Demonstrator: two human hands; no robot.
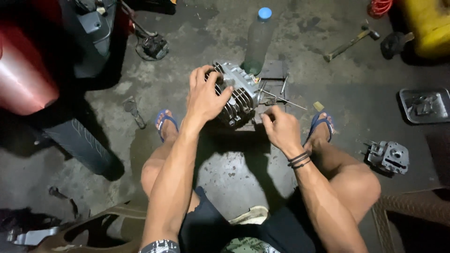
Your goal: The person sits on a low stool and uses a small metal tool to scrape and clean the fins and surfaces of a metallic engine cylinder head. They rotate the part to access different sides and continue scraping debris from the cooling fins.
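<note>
The left hand (206,96) lay spread over the cylinder (236,96), fingers curled on its top. The right hand (280,129) pinched something small just beside the cylinder's near side; what it was could not be told. The cylinder was grey cast metal with close rows of fins, resting on the concrete floor (234,173) between the feet. A bottle (258,42) with a blue cap stood just behind it. A cylinder head (389,157) lay well right, a tray (424,105) beyond, a hammer (351,43) farther back.

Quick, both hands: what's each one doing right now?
Left hand: closed over the grey finned metal engine cylinder, gripping it.
Right hand: fingers pinched together beside the cylinder; anything held is too small to tell.
</note>
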